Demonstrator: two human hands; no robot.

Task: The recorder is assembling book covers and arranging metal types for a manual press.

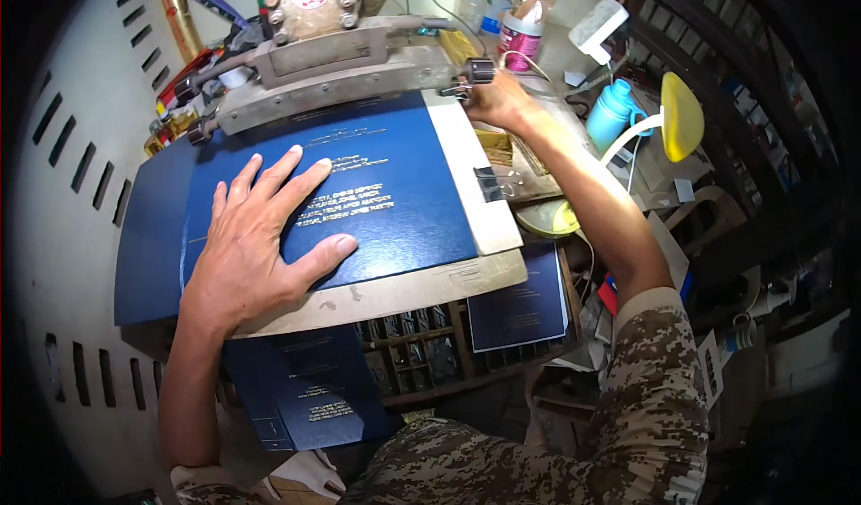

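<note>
My left hand (256,236) lies flat with spread fingers on a dark blue book cover (404,236) with gold lettering. The cover rests on a pale board (404,285), its far edge beneath the metal bar of a stamping press (336,83). At the bar's right end, beside a black knob (482,71), my right hand (502,101) is closed. Its fingertips are partly hidden near a small metal clip, so what they hold cannot be made out. A black binder clip (489,185) sits on a pale strip (462,155) along the cover's right side.
Below the board are another blue printed cover (314,397), a blue sheet (518,303) and a compartmented type tray (413,352). To the right stand a yellow lamp (682,117), a turquoise bottle (613,115) and a pink-labelled tub (520,39). A slotted white wall (72,236) borders the left.
</note>
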